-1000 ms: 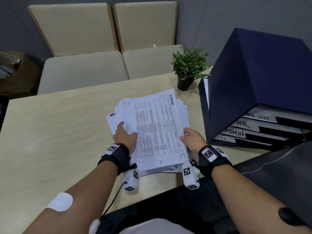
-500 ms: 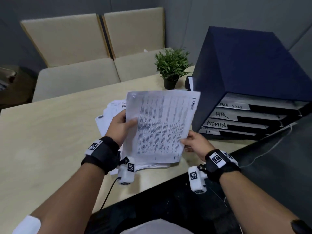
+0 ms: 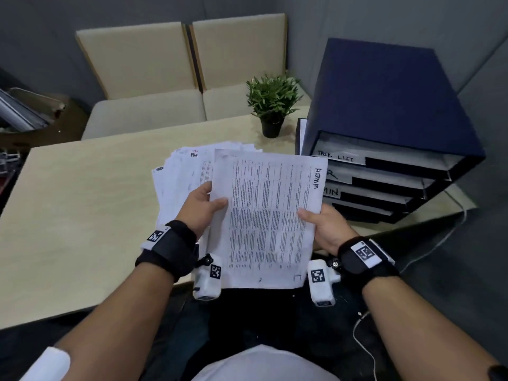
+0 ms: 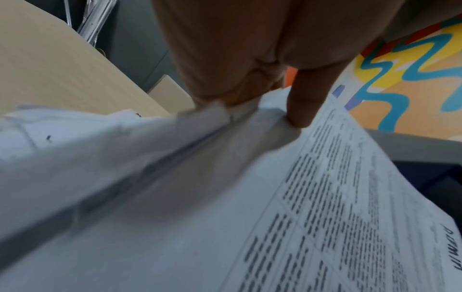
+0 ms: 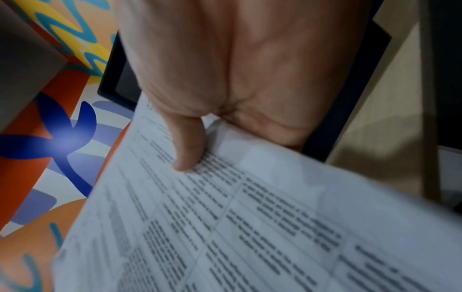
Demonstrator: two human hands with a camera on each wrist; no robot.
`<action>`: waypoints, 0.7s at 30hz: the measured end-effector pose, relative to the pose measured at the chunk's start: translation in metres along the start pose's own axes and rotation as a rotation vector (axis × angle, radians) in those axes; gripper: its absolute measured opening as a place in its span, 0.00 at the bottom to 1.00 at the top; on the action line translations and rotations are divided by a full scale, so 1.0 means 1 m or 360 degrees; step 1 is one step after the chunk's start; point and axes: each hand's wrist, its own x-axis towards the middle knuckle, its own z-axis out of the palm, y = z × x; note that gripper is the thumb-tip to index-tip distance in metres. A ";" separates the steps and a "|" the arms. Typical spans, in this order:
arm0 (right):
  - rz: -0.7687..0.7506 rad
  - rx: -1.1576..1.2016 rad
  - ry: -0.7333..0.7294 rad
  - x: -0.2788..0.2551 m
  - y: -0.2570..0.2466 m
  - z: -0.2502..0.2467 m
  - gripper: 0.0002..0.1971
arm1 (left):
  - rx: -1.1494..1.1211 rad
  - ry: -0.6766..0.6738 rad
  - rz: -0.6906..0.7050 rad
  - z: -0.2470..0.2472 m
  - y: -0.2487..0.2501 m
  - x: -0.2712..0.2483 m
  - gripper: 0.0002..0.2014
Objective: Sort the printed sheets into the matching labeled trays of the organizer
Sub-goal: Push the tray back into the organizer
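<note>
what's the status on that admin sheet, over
Both hands on sheet, left hand and right hand pinching its sides. Marked ADMIN, held above stack. Organizer to the right; nothing in the way.

One lifted white printed sheet (image 3: 270,215) marked "ADMIN" is pinched between two hands: left hand (image 3: 200,207) and right hand (image 3: 327,226). One loose stack of white printed sheets (image 3: 181,174) lies beyond the left hand; its sheet count cannot be determined. One dark blue organizer (image 3: 384,100), beyond the right hand, shows four trays. One small green potted plant (image 3: 272,103). Two beige cushioned chairs (image 3: 170,78).
</note>
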 end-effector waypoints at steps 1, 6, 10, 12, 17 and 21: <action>0.0015 -0.0027 0.0026 -0.005 0.001 -0.007 0.12 | 0.0022 0.0020 -0.0016 0.008 -0.005 -0.002 0.14; 0.0133 -0.0054 0.0135 -0.028 0.013 -0.052 0.13 | 0.0303 0.0103 -0.0049 0.058 -0.031 -0.008 0.10; 0.0191 0.0100 0.0251 -0.047 0.017 -0.088 0.09 | 0.0383 0.0094 -0.0125 0.103 -0.041 -0.006 0.10; 0.0210 0.0133 0.0328 -0.053 0.019 -0.105 0.10 | 0.0400 0.0051 -0.0168 0.123 -0.043 -0.002 0.12; 0.0229 0.0221 0.0567 -0.059 0.019 -0.141 0.12 | 0.0401 -0.0145 -0.0306 0.158 -0.049 0.003 0.17; 0.0178 0.0287 0.0670 -0.054 0.010 -0.157 0.12 | 0.0440 -0.0286 -0.0353 0.169 -0.051 0.000 0.16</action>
